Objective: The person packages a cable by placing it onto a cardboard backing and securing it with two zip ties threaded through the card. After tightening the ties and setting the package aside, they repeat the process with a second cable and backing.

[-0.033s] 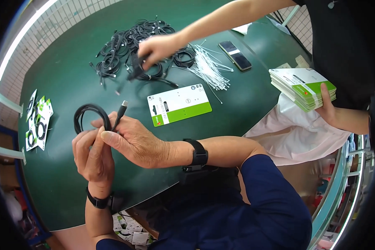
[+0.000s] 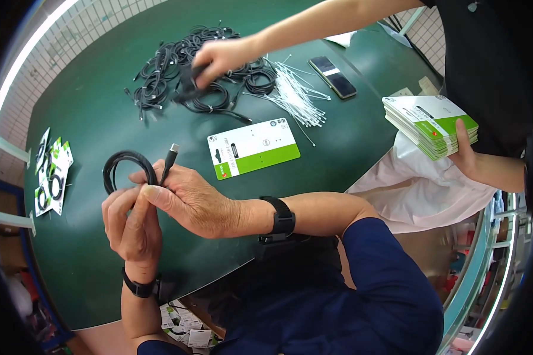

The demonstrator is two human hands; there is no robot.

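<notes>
A black coiled cable (image 2: 108,169) stands upright between my two hands, its metal plug (image 2: 170,155) pointing up. My left hand (image 2: 132,223) pinches the lower part of the coil. Beside it, my right hand (image 2: 194,198) is closed on the coil near the plug end, thumb and fingers meeting the left fingertips. Whether a tie sits between the fingertips is hidden. Beyond my hands a white and green packaging card (image 2: 254,148) lies flat on the dark green table (image 2: 219,266).
A co-worker's hand (image 2: 222,58) reaches over a heap of black cables (image 2: 160,65); their other hand (image 2: 465,151) holds a stack of cards (image 2: 426,127). White cable ties (image 2: 299,97) and a phone (image 2: 333,77) lie nearby. Packaged cables (image 2: 54,176) sit at the left edge.
The co-worker's hand over the cable heap has shifted slightly left and up. My hands and the coil keep nearly the same pose.
</notes>
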